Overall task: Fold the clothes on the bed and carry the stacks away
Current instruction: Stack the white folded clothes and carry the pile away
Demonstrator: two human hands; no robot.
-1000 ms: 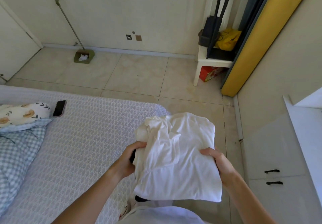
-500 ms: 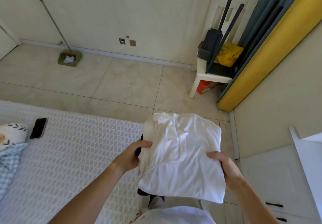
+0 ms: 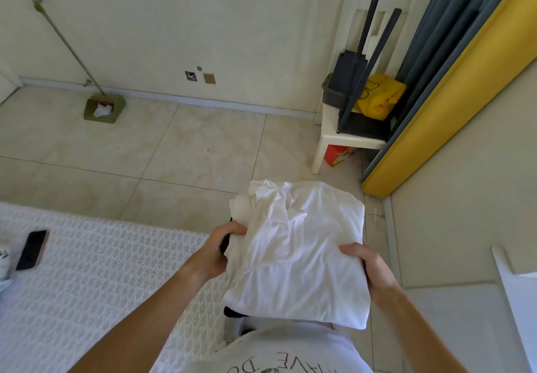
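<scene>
Stack (image 3: 296, 253) still held w/ both hands, bed (image 3: 87, 279) slid left.

Phone (image 3: 32, 249) on bed (image 3: 96, 279), left; chair (image 3: 348, 128) far right by wall; dustpan (image 3: 104, 109) far left.

Home bedroom. Bed (image 3: 87, 279) with white woven cover fills lower left, phone (image 3: 32, 249) lying on it. Pale tiled floor (image 3: 174, 154), plain cream wall (image 3: 203, 24) with skirting and socket (image 3: 191, 76). Broom and dustpan (image 3: 104, 109) propped against wall. White plastic chair (image 3: 343, 128) in corner, piled with yellow bag (image 3: 380, 99) and dark stand. Yellow sliding door (image 3: 453, 82) at right. Folded white clothes (image 3: 299, 253) carried in both hands.
</scene>
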